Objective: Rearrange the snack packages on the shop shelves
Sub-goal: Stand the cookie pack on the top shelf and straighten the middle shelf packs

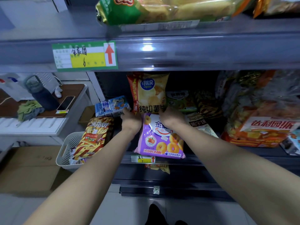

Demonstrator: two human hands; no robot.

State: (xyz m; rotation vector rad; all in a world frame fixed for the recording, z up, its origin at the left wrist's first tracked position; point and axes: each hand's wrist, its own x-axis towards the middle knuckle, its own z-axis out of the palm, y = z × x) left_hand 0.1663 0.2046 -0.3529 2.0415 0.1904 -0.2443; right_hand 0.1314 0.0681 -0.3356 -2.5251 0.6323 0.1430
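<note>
A yellow potato-chip bag [149,93] stands upright on the middle shelf. My left hand [130,118] grips its lower left corner and my right hand [170,116] grips its lower right corner. Below it lies a purple ring-biscuit bag [159,140], flat at the shelf's front and partly under both wrists. A blue-and-white package [112,105] sits just left of my left hand. A green snack bag [181,101] stands behind my right hand, partly hidden.
A large orange pie bag [263,127] fills the shelf's right side. A white basket [68,150] with a striped snack bag [94,137] stands at lower left, cardboard boxes [30,169] beside it. The upper shelf [178,51] holds a green-and-yellow bag [162,8]. A side table carries a bottle [40,91] and phone [65,103].
</note>
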